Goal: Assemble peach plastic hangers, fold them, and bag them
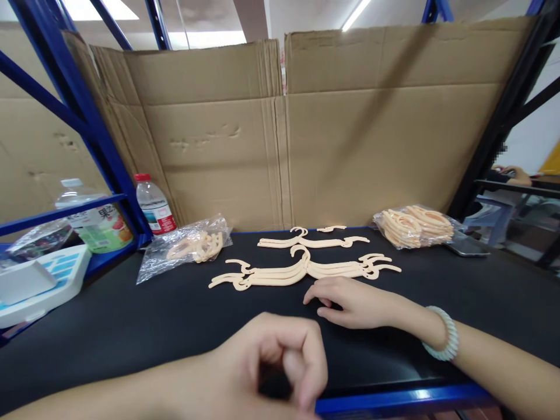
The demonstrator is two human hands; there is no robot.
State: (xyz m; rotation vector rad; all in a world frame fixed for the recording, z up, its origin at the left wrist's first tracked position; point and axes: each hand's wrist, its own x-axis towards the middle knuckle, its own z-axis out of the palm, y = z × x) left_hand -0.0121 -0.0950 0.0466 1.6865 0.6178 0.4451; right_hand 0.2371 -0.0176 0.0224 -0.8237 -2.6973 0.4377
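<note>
Several cream plastic hangers (301,269) lie stacked and fanned on the black table (131,318), with one more hanger (312,240) just behind them. My right hand (350,300) rests flat on the table right in front of the stack, fingers together, holding nothing; a pale bead bracelet (444,341) is on its wrist. My left hand (280,361) hovers near the front edge, close to the camera, fingers curled into a loose fist with nothing visible inside.
A clear bag of hanger parts (188,248) lies at the left, a fuller bag (415,226) at the right beside a dark phone (468,246). Water bottles (153,204) stand by the blue rack. Cardboard sheets (332,128) wall off the back. Another person's hand (514,173) shows far right.
</note>
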